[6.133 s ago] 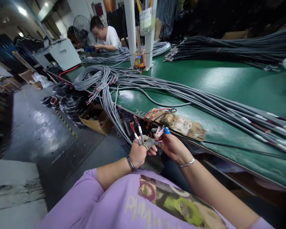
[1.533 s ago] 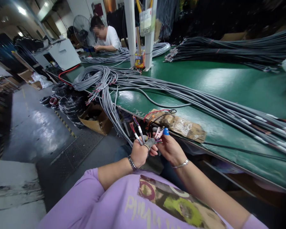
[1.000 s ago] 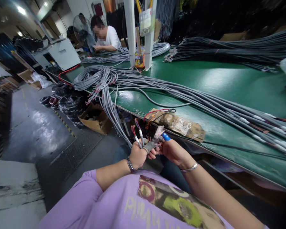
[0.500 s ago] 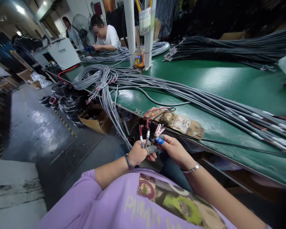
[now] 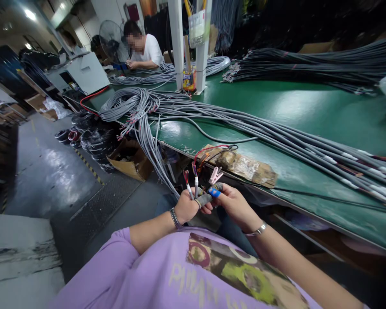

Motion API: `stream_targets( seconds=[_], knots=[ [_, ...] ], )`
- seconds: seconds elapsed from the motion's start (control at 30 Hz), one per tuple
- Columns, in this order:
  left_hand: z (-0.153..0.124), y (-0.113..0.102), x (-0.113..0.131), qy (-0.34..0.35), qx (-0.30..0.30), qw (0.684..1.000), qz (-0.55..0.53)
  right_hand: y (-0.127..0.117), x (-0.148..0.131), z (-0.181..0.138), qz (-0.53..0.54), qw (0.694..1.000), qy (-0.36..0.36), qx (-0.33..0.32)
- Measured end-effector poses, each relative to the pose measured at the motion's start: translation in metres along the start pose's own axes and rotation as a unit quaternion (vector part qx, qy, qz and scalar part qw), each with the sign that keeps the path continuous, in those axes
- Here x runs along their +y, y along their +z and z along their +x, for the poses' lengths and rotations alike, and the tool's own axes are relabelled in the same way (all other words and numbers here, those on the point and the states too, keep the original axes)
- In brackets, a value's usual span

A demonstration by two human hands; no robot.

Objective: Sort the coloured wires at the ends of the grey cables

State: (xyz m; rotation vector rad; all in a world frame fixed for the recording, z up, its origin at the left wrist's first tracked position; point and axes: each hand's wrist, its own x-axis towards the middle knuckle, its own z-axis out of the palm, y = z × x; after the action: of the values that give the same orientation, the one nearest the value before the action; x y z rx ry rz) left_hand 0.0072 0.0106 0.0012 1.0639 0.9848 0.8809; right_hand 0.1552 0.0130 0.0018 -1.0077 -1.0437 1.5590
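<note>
My left hand (image 5: 189,206) is closed around two grey cables (image 5: 196,187), whose stripped ends point up and away with thin red and dark wires (image 5: 186,176) fanning out above white sleeves. Grey finger cots cover some fingers. My right hand (image 5: 233,201), with blue tape on the thumb, meets the left fingertips in a pinch; what lies between the fingers is too small to make out. Just beyond it, a pink clip (image 5: 215,175) stands at the bench edge, beside a taped wooden block (image 5: 244,166) with red and black leads on it.
A long bundle of grey cables (image 5: 231,118) runs across the green bench (image 5: 286,105) and hangs over its front edge. Black cables (image 5: 309,64) lie at the back. A white post (image 5: 176,47) rises from the bench. A co-worker (image 5: 144,47) sits beyond; a cardboard box (image 5: 131,161) stands below.
The wire ends in my left hand have tipped slightly left. My right hand has shifted slightly left, nearer the left fingertips. Another person at the far left is now mostly out of sight.
</note>
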Motion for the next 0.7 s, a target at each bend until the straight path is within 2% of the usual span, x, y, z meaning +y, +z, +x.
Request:
stream_targets(
  seconds=[0.07,0.13,0.27,0.4,0.47,0.63,0.7],
  knots=[
    [-0.002,0.0,-0.001,0.008,-0.01,1.0,0.01,0.001,-0.001,0.001,-0.009,1.0,0.009,-0.001],
    [-0.003,0.001,-0.001,0.015,0.004,1.0,0.007,0.001,-0.001,0.002,-0.008,1.0,0.016,0.006],
    [-0.001,0.005,0.001,0.008,0.067,0.997,-0.049,0.002,0.001,-0.001,0.002,1.0,0.01,0.021],
    [0.002,0.007,0.008,-0.005,0.122,0.985,-0.125,0.002,0.003,-0.004,0.003,1.0,0.006,0.009],
    [0.001,0.006,0.012,-0.005,0.126,0.982,-0.141,-0.001,0.005,-0.003,0.023,1.0,0.016,-0.001],
    [0.0,0.009,0.019,0.015,0.109,0.982,-0.152,-0.01,0.003,0.012,0.156,0.984,0.086,0.009],
    [0.001,0.012,0.022,0.013,0.094,0.984,-0.15,-0.01,-0.002,0.019,0.134,0.988,0.077,-0.013]
  ],
)
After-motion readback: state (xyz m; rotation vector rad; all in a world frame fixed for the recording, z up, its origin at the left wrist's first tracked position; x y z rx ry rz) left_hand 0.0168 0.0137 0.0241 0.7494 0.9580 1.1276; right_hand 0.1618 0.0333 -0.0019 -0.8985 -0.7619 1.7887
